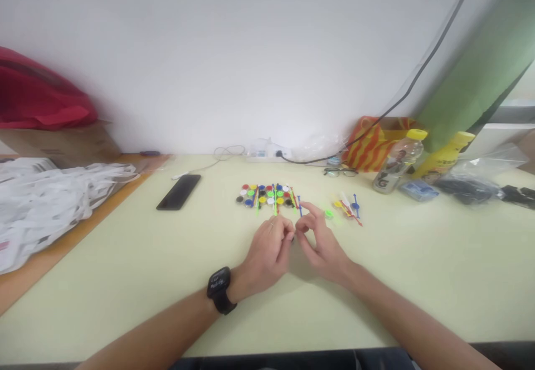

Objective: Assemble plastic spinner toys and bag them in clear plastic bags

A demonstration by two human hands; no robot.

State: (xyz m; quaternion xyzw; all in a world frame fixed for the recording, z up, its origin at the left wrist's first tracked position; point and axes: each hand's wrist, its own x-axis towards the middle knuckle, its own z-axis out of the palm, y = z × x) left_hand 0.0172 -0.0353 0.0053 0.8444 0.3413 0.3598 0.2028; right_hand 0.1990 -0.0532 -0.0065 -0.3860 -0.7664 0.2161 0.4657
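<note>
My left hand (267, 253), with a black watch on its wrist, rests on the pale table (125, 281) with its fingers curled in a pinch. My right hand (320, 242) meets it at the fingertips, also pinched, its index finger raised. Something small and dark sits between the two hands; I cannot make it out. Just beyond the hands lies a neat group of small coloured discs and thin coloured sticks (267, 196). A smaller loose pile of sticks and discs (346, 208) lies to the right of my right hand.
A black phone (179, 191) lies to the left. Glasses (340, 172), two bottles (397, 166), an orange bag (368, 141) and plastic bags (480, 178) stand at the back right. A power strip with cable (267, 152) is by the wall. White cloth (42, 197) covers the left.
</note>
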